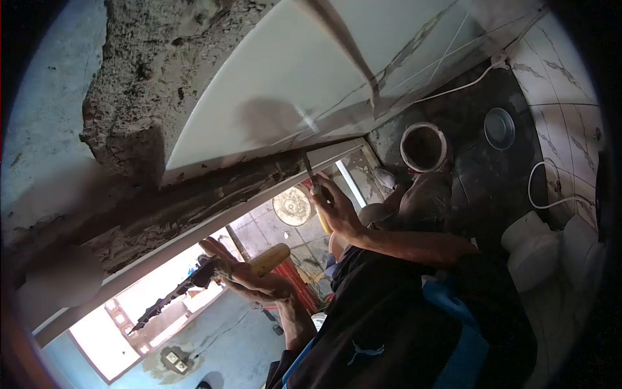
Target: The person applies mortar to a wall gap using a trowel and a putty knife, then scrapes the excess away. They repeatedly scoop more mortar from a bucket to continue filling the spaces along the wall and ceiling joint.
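My left hand (259, 282) is closed around a trowel with a pale wooden handle (271, 260); its blade (173, 299) is caked with dark wet mortar and points to the lower left. Higher up, my right hand (338, 211) grips a narrow-bladed tool (306, 165). The tip of that blade meets the strip of dark mortar (220, 188) along the lower edge of a large glossy wall tile (278, 78). Part of a yellow handle shows below my right fingers.
A pale frame edge (155, 249) runs below the mortar strip, with a bright opening beyond. Rough mortar (149, 65) covers the wall beside the tile. On the dark floor stand a round bucket (424, 148) and a metal bowl (499, 128). A white cable (463, 86) trails along the wall base.
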{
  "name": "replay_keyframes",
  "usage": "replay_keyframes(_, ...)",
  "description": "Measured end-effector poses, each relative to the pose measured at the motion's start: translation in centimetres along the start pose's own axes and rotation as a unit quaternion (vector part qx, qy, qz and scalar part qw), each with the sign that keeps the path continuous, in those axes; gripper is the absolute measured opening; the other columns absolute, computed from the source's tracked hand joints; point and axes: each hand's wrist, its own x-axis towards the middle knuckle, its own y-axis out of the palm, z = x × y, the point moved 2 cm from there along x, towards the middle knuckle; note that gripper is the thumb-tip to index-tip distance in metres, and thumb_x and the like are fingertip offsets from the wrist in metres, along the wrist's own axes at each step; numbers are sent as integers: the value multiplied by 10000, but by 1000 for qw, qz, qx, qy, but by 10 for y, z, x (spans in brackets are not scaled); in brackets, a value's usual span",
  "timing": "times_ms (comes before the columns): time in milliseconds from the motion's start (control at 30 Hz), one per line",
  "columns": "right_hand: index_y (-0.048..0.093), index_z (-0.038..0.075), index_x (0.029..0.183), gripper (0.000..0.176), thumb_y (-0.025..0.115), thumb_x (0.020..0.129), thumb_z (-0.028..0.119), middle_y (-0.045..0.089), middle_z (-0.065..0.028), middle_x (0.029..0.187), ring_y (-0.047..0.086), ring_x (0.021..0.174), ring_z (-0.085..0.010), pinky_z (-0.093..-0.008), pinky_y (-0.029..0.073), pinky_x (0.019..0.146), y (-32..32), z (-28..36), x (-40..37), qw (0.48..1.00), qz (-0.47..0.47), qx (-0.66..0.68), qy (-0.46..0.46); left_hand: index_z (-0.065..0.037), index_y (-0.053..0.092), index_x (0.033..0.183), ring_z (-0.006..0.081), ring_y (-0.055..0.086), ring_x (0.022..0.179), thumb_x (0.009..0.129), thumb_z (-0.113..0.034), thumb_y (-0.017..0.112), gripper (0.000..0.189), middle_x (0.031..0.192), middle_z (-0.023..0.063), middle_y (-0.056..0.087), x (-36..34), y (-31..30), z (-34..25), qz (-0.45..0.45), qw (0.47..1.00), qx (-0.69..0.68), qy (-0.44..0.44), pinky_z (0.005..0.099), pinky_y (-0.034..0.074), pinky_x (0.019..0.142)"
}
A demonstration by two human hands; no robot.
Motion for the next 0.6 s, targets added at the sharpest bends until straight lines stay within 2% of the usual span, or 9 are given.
replay_keyframes(67,421,35,1261,403,550,915,198,553,-59,1004,544,925,-100,-247,447,794,8,17,-9,999,24,36,-28,79,426,1208,331,366,1272,961,-341,236,522,1351,237,385,-2,-5,4,-3,1000,1,1,438,263,1079)
replay_keyframes(100,421,35,1261,403,550,915,198,553,-59,1004,544,925,-100,-247,447,794,14,24,-12,999,27,35,-28,79,419,1213,332,363,1274,961,-341,237,523,1353,238,381,33,68,13,-3,1000,1,2,439,262,1080)
replay_keyframes(133,427,37,1252,386,554,912,167,549,-53,1001,541,920,-92,-234,443,786,19,33,-14,996,35,56,-54,79,411,1218,333,359,1276,961,-342,237,523,1355,239,376,32,65,15,-2,1000,0,2,439,260,1081)
replay_keyframes(167,433,39,1244,371,557,908,136,546,-47,997,537,914,-83,-220,440,778,24,42,-16,993,42,76,-80,79,404,1224,334,356,1277,961,-343,237,524,1357,239,372,-7,-24,11,-2,1000,-2,2,439,258,1082)
replay_keyframes(333,431,35,1242,385,578,895,114,545,-34,971,554,858,-76,-212,453,723,40,60,-21,989,49,55,-129,77,369,1251,340,338,1285,962,-347,238,529,1368,243,350,-17,-47,20,3,1000,-16,5,441,249,1087)
replay_keyframes(433,426,36,1250,406,589,888,118,546,-33,952,565,842,-84,-219,465,712,43,63,-20,993,61,43,-87,76,348,1267,344,328,1290,962,-349,239,534,1375,245,336,-19,-54,26,8,1000,-24,6,442,243,1090)
replay_keyframes(567,443,27,1235,397,597,882,122,561,-51,953,577,832,-99,-232,482,698,46,60,-17,993,57,36,-96,75,320,1289,349,314,1296,963,-352,240,543,1383,248,319,-33,-78,32,15,999,-32,4,444,235,1093)
replay_keyframes(600,465,18,1210,376,605,876,121,569,-61,946,581,829,-103,-235,489,691,45,62,-16,990,46,9,-135,75,313,1294,350,311,1298,963,-353,240,546,1386,249,314,-20,-71,14,15,999,-34,4,444,234,1094)
